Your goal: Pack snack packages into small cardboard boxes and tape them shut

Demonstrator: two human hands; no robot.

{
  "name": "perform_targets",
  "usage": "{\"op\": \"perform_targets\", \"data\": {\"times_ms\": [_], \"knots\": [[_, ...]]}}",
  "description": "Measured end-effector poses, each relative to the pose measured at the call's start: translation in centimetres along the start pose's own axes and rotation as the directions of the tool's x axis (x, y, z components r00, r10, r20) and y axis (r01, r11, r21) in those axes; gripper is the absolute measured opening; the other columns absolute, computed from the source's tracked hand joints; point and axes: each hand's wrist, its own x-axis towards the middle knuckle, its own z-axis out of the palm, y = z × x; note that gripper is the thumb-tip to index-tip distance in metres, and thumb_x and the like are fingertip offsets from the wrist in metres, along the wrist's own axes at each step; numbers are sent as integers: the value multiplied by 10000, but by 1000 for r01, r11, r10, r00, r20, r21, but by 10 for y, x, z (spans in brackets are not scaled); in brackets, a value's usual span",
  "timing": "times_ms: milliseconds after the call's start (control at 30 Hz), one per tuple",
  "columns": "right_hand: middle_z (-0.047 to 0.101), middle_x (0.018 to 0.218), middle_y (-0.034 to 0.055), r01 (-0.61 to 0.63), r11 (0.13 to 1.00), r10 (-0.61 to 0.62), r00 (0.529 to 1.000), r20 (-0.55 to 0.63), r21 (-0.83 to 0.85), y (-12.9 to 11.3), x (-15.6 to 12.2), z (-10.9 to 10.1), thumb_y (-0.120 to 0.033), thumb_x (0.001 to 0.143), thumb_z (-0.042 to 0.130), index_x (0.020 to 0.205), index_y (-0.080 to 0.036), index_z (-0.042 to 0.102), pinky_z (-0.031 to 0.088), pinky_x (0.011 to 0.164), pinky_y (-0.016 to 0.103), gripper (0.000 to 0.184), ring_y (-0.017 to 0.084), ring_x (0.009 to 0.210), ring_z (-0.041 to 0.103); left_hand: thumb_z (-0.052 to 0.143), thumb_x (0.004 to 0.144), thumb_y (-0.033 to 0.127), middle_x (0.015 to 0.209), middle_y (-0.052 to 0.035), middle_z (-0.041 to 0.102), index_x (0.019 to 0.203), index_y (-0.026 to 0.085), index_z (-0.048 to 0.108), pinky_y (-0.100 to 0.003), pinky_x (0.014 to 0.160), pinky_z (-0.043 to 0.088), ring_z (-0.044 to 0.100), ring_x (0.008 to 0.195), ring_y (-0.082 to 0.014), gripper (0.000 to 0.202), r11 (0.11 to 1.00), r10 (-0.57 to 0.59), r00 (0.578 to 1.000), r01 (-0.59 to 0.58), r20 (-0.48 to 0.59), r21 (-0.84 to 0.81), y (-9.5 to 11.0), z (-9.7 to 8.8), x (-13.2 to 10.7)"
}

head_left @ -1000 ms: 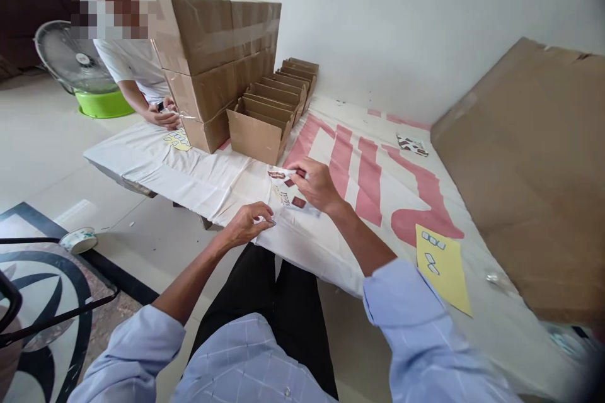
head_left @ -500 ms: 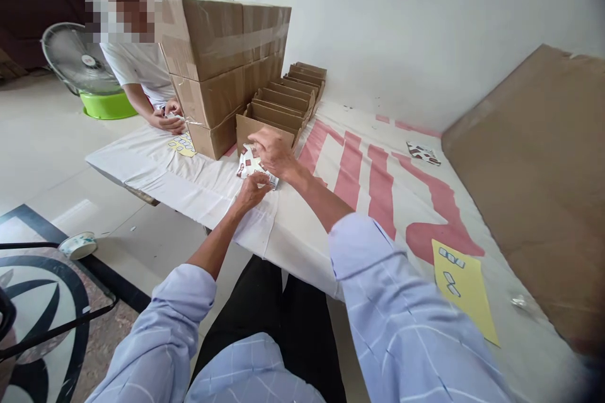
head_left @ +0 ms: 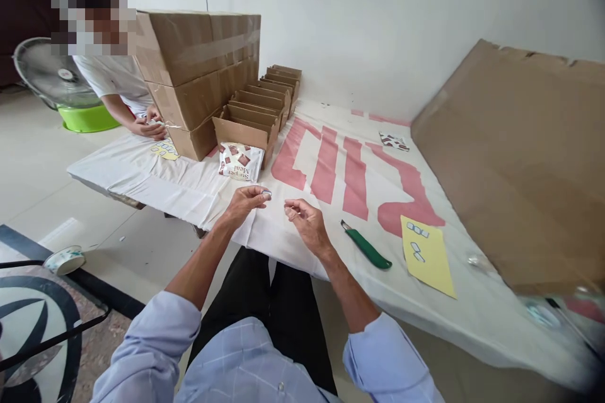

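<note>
Above the near edge of the cloth-covered table (head_left: 293, 233), my left hand (head_left: 243, 206) pinches a small white sticker (head_left: 267, 194) with a dark edge between thumb and fingertips. A short gap to its right is my right hand (head_left: 306, 221), thumb and fingers drawn together; whatever they may hold is too small to make out. Beyond my left hand, a white and brown printed packet (head_left: 241, 162) leans on the front of an open cardboard box (head_left: 240, 131). Right of my right hand lie a green utility knife (head_left: 368, 249) and a yellow sheet with small stickers (head_left: 428, 258).
Stacked sealed cartons (head_left: 189, 50) stand at the left, with a row of open boxes (head_left: 278, 89) beside them. A co-worker's hands (head_left: 151, 126) are at the table's far left, near another yellow sheet (head_left: 164, 150). A second packet (head_left: 394, 141) lies near a large cardboard panel (head_left: 510, 170).
Both hands have come away from the packet, which now leans upright at the box. They have moved nearer to me, with the small sticker in my left fingers. The green knife has come into sight.
</note>
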Motion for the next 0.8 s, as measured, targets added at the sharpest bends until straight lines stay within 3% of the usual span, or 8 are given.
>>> {"op": "perform_targets", "data": {"times_ms": [133, 367, 600, 800], "knots": [[801, 1087, 62, -87, 975, 87, 996, 7, 203, -21, -38, 1, -524, 838, 894, 1091, -230, 816, 606, 863, 359, 396, 217, 967, 717, 1047, 629, 532, 1016, -61, 761, 790, 169, 776, -293, 764, 623, 708, 868, -165, 481, 973, -68, 993, 88, 99, -214, 12, 37, -41], [781, 909, 30, -89, 943, 122, 989, -86, 319, -38, -66, -7, -605, 790, 937, 932, -239, 804, 610, 778, 352, 414, 210, 848, 713, 1059, 651, 485, 892, -30, 716, 737, 167, 775, -293, 738, 571, 649, 781, -141, 435, 970, -41, 976, 90, 215, -225, 24, 75, -66], [745, 755, 24, -62, 941, 112, 985, -134, 334, -36, -81, -22, -625, 859, 858, 799, -236, 789, 601, 754, 366, 400, 190, 708, 664, 1041, 711, 467, 843, -33, 717, 756, 175, 811, -313, 765, 566, 651, 775, -153, 374, 976, -7, 933, 84, 359, -200, 33, 92, -77], [730, 712, 11, -111, 918, 193, 963, -186, 380, -29, -89, -27, -597, 824, 875, 791, -225, 784, 574, 725, 344, 384, 180, 675, 667, 971, 797, 550, 992, -74, 767, 807, 191, 841, -305, 799, 594, 707, 907, -195, 381, 981, -32, 916, 105, 399, -161, 34, 92, -80]]}}
